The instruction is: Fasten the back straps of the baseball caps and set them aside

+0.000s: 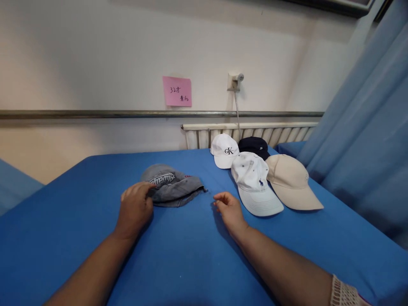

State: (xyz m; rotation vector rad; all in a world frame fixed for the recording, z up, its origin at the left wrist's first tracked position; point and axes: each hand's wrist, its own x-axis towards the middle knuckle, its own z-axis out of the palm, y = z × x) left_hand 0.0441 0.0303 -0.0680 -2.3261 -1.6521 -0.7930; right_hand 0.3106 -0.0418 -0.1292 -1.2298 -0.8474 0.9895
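- Cap (175, 191) of grey colour lies on blue cover (188, 263), slack and collapsed.
- Left hand (136, 208) grips its left edge; right hand (231, 212) is empty, loosely half-open, just beside.
- Better to support both ends evenly, without crushing.

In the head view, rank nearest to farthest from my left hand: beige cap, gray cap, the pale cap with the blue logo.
1. Gray cap: at your left hand.
2. Blue-logo cap: right of the gray one.
3. Beige cap: farthest right.
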